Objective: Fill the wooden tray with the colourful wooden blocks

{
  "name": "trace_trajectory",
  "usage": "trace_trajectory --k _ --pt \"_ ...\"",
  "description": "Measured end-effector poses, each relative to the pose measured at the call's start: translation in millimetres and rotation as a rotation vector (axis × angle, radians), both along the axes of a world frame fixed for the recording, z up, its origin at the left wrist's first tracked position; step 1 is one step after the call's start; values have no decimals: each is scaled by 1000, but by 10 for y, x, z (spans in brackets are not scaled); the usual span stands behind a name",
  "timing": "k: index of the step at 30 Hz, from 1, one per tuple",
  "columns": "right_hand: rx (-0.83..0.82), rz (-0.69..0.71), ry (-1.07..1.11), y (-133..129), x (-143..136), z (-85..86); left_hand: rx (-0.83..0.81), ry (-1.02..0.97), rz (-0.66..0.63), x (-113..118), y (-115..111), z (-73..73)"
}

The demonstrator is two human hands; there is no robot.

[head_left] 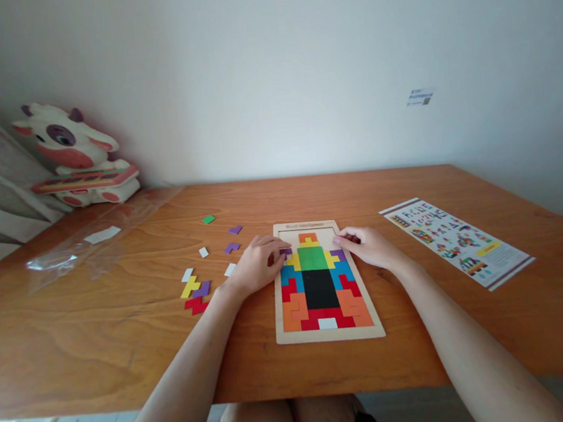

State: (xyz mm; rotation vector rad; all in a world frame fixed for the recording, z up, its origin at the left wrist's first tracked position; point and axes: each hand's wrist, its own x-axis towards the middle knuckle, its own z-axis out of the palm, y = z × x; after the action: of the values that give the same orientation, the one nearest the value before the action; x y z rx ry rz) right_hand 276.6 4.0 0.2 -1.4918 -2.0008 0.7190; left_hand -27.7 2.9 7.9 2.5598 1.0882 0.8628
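A wooden puzzle board (331, 335) lies flat in front of me, largely filled with coloured pieces. Around its black block (320, 289) and green block (311, 259) sit blue, red, orange and yellow pieces. My left hand (257, 264) reaches over the board's upper left, its fingers closed at a purple puzzle piece (286, 251) and partly covering it. On the opposite side, my right hand (366, 246) has its thumb and forefinger together on the board's upper right rim. Bare wood shows in the tray's top part.
Left of the board lie loose pieces: green (208, 219), purple (232, 248), white (204, 252), yellow (190, 287) and red (197, 306). A printed pattern sheet (458, 243) rests at right. Clear plastic wrapping (72, 256) and a cow-shaped toy keyboard (82, 158) occupy the far left.
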Motion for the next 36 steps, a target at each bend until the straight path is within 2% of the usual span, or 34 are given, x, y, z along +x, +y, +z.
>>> trace_trajectory --k 10,19,28,36 --pt "-19 -8 2 -2 -13 8 65 -1 -78 -1 29 -71" --pt "-9 -9 -7 -11 -16 15 83 25 -39 22 -1 -37" --pt "-11 -13 -12 -17 -16 24 31 46 8 43 -4 -49" --pt "-14 -10 -14 -20 -28 37 48 59 -3 53 -31 -13"
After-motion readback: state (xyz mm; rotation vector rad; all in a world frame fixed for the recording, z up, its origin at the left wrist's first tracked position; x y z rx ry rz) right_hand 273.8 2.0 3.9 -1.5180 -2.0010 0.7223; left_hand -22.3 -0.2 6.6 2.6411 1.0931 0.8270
